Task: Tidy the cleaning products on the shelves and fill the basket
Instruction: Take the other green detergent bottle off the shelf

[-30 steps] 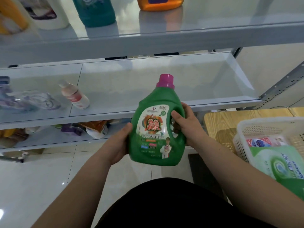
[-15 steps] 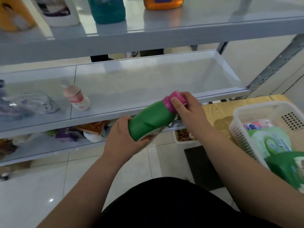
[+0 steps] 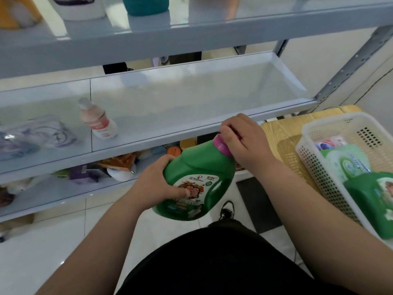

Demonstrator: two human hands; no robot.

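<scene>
The green detergent bottle tilts in mid-air before the grey shelf over the tiled floor — pink cap pointing up-right, toward the basket on the wooden counter. The left hand grips its body with curled fingers — the right hand pinches the cap.

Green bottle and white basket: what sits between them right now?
Head view: between green bottle and white basket, the right hand, gripping the pink cap, and its forearm; behind them bare wooden table.
</scene>
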